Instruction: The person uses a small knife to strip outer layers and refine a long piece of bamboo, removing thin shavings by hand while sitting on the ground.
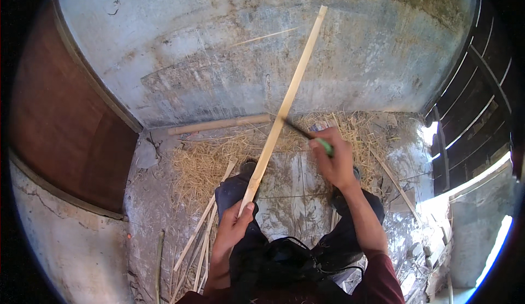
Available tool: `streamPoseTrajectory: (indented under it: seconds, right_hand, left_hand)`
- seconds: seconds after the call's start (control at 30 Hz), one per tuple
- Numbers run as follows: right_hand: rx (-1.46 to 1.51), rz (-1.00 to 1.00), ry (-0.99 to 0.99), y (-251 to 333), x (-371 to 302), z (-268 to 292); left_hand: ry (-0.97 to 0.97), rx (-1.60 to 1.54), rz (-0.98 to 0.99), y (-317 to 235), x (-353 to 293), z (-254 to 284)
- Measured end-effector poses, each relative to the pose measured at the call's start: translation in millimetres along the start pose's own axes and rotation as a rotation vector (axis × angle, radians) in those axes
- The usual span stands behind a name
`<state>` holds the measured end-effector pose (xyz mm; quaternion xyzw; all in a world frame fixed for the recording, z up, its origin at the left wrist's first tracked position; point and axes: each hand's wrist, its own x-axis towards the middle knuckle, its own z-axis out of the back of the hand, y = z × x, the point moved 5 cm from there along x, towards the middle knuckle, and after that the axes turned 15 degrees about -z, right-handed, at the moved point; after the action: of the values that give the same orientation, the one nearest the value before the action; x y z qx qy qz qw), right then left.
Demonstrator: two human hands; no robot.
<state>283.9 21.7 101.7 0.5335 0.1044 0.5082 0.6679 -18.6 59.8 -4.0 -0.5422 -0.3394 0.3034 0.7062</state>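
Left hand [234,224] has a closed grip on the near end of a long bamboo slat [284,107], which leans up and away toward the far wall [339,58]. Right hand [333,162] is wrapped tight around a green-handled knife [309,134], blade touching the slat about midway along. Looks like the shaving is well underway: the floor [284,194] is covered in pale shavings [202,162], and a few thin strips [202,233] lie by the left leg. The far half of the slat looks untouched from here, so I'd guess plenty is left. One thicker stick [219,124] lies along the wall.
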Motion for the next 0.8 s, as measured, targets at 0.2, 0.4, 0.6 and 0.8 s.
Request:
streamPoseTrajectory:
  seconds: [0.2, 0.4, 0.6, 0.8]
  right_hand:
    - [-0.226, 0.068, -0.022, -21.2, 7.8, -7.8]
    - [0.182, -0.276, 0.123, -42.1, 31.4, 10.3]
    - [-0.643, -0.256, 0.181, -183.7, 30.2, 23.9]
    - [0.49, -0.662, 0.562, -84.0, 41.4, -8.6]
  left_hand:
    - [0.006, 0.032, -0.011, -1.4, 4.6, -5.2]
    - [-0.03, 0.078, -0.039, -7.1, 3.5, -2.2]
    - [0.017, -0.07, 0.011, -11.3, 8.3, -11.3]
    - [-0.015, -0.04, 0.055, 9.0, 0.8, -3.5]
